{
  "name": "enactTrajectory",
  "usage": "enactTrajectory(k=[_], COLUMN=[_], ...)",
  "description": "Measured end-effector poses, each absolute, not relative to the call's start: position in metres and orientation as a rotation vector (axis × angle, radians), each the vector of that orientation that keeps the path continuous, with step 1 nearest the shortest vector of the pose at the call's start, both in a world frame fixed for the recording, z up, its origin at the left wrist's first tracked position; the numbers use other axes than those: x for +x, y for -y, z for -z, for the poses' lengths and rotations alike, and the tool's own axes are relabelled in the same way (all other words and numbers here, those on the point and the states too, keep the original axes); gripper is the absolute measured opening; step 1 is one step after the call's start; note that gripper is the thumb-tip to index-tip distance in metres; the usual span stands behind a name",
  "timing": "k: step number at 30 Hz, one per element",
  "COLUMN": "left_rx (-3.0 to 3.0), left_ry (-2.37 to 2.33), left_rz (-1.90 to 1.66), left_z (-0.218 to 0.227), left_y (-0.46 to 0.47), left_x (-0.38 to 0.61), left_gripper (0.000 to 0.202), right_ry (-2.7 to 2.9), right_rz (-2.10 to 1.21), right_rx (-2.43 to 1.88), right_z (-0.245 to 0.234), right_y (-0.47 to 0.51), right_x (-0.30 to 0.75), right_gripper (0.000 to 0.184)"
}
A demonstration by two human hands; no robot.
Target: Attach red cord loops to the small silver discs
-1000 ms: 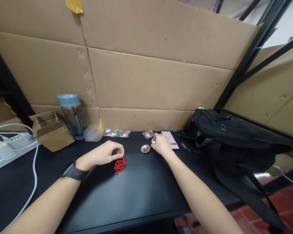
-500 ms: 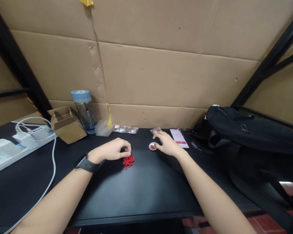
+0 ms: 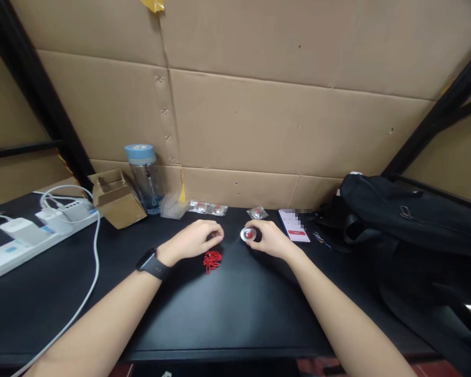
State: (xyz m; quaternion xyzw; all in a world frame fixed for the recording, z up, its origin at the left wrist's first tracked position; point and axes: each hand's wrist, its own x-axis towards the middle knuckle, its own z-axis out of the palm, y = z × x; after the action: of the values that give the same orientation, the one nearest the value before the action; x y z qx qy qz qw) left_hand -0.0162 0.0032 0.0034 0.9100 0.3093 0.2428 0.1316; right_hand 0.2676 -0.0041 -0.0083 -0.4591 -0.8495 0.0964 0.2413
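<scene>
My left hand (image 3: 194, 240), with a black watch on its wrist, rests curled on the black table (image 3: 227, 303), fingertips pinched together just above a small heap of red rings (image 3: 212, 259). What those fingertips hold is too small to make out. My right hand (image 3: 270, 239) is closed around a small round silver piece with a red centre (image 3: 248, 234), touching its right side. Small clear bags with red and silver parts (image 3: 208, 208) lie behind, near the cardboard wall; another small bag (image 3: 257, 212) lies beside them.
A phone (image 3: 294, 225) lies right of my right hand, with a black backpack (image 3: 408, 225) beyond it. At the left stand a clear bottle with a blue lid (image 3: 145, 178), a small cardboard box (image 3: 116, 198), and a white power strip (image 3: 27, 238) with a white cable.
The silver piece now shows a red centre and my right hand has closed in on it from behind. The view has swung left. My left hand stays by the red rings.
</scene>
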Motion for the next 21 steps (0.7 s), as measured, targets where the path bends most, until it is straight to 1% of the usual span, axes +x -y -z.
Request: enactTrajectory(k=[2, 7, 11, 14, 17, 20, 21], left_rx=[2.611, 2.606, 2.577, 2.552, 2.502, 2.438, 2.420], left_ry=[-0.857, -0.702, -0.678, -0.681, -0.716, -0.741, -0.749], left_rz=[-0.763, -0.917, -0.984, -1.002, -0.997, -1.027, -1.053], left_z=[-0.004, -0.009, -0.011, -0.014, -0.017, -0.018, -0.018], left_y=[0.003, 0.020, 0.025, 0.025, 0.025, 0.026, 0.027], left_x=[-0.008, 0.009, 0.013, 0.011, 0.009, 0.010, 0.011], left_gripper=[0.020, 0.023, 0.025, 0.021, 0.015, 0.010, 0.009], right_ry=[2.299, 2.291, 2.189, 2.055, 1.955, 1.812, 1.756], right_rz=[-0.277, -0.296, -0.246, -0.236, -0.345, -0.585, -0.668], right_rx=[-1.166, -0.961, -0.927, -0.936, -0.950, -0.913, -0.889], right_z=[0.002, -0.011, -0.008, -0.002, 0.003, 0.009, 0.011], right_y=[0.013, 0.036, 0.042, 0.041, 0.041, 0.040, 0.040], right_x=[0.258, 0.236, 0.229, 0.226, 0.223, 0.217, 0.215], right_gripper=[0.034, 0.042, 0.038, 0.047, 0.055, 0.060, 0.060])
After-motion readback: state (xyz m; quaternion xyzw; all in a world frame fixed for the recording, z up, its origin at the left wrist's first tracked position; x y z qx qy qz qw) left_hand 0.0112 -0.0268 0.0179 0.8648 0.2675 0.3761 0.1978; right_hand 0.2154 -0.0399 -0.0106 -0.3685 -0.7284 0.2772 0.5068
